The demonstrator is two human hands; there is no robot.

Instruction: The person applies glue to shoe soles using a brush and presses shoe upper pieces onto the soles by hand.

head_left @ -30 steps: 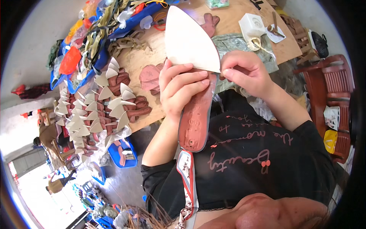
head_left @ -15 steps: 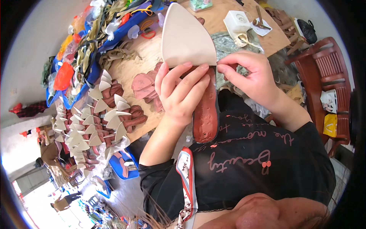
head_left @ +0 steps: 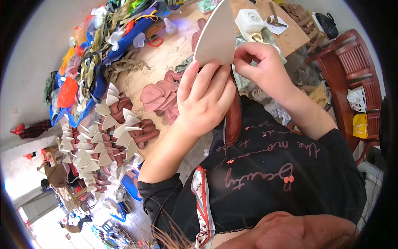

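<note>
Up in front of me my left hand (head_left: 205, 99) holds a shoe sole (head_left: 233, 122) with a reddish-brown face and dark edge. A large pointed cream piece (head_left: 217, 35) stands across its far end. My left fingers lie over the piece's straight near edge, hiding where it meets the sole. At the right corner of that edge, my right hand (head_left: 261, 64) has thumb and forefinger pinched together; anything between the tips is too small to make out. The cream piece is tilted, so its flat side faces partly to the right.
Dusty-red flat pieces (head_left: 159, 97) are piled on the wooden table (head_left: 161, 54). At left stand several rows of brown soles with cream points (head_left: 97, 143). Straps and bags crowd a blue container (head_left: 120, 43). A white block-shaped container (head_left: 249, 23) and a hammer (head_left: 273, 15) are far right, beyond a wooden bench (head_left: 352, 79).
The sole and cream piece have turned to show more of their edge, and moved slightly up and right. My left hand rolled with them; my right hand stays pinched at the corner.
</note>
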